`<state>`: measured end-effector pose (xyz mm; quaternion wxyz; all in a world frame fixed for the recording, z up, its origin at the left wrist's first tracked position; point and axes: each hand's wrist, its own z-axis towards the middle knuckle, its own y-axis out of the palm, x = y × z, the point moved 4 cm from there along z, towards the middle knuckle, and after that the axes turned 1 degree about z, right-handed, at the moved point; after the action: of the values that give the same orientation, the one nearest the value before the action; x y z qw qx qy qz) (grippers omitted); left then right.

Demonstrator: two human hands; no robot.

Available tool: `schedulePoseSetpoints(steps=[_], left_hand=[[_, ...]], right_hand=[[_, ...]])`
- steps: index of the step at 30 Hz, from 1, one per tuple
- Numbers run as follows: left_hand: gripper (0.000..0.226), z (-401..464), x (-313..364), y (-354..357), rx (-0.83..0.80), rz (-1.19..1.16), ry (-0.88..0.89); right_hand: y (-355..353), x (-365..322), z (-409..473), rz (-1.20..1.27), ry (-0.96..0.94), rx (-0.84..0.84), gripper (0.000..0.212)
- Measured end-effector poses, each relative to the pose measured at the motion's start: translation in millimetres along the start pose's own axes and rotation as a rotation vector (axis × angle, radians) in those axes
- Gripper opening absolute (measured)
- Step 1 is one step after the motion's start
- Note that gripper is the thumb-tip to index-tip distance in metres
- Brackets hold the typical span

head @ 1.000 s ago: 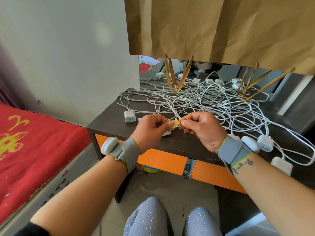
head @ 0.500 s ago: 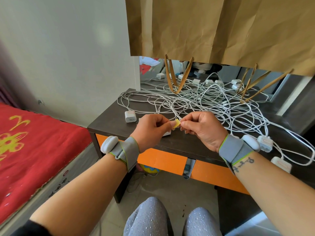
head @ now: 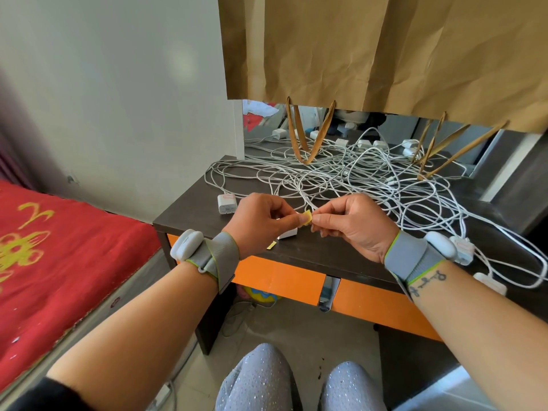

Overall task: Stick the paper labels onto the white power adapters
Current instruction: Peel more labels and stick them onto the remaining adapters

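Both hands meet above the front edge of the dark table (head: 189, 212). My left hand (head: 261, 221) and my right hand (head: 353, 226) pinch a small yellow paper label (head: 306, 218) between their fingertips. Just under the left hand lies a white power adapter (head: 288, 233), mostly hidden. Another white adapter (head: 226, 203) with a reddish label on top lies to the left. At the right edge, behind my right wrist, sit two more adapters (head: 462, 250) (head: 489, 281).
A tangle of white cables (head: 355, 179) covers the table's middle and back. Brown paper bags (head: 385, 54) hang above, handles dangling onto the cables. More adapters (head: 278, 133) lie at the back. Orange drawer fronts (head: 278, 277) sit below. A red bed (head: 59, 247) is left.
The hands have stayed together on the yellow label, with only small finger shifts; the label now shows a little more between the fingertips.
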<state>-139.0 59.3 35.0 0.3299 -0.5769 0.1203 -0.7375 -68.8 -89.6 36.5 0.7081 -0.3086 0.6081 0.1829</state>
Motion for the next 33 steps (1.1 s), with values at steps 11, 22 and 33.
schedulePoseSetpoints(steps=[11,22,33], left_hand=[[0.021,0.2,5.3,-3.0,0.044,0.106,0.059],[0.024,2.7,0.8,1.4,0.043,0.129,0.029],[0.027,-1.3,-2.0,4.1,-0.01,-0.051,-0.053]], right_hand=[[1.4,4.1,1.5,-0.018,0.008,0.023,0.013],[1.4,2.6,1.3,-0.182,-0.053,0.092,0.009],[7.1,6.6,1.5,-0.112,-0.091,0.16,0.02]])
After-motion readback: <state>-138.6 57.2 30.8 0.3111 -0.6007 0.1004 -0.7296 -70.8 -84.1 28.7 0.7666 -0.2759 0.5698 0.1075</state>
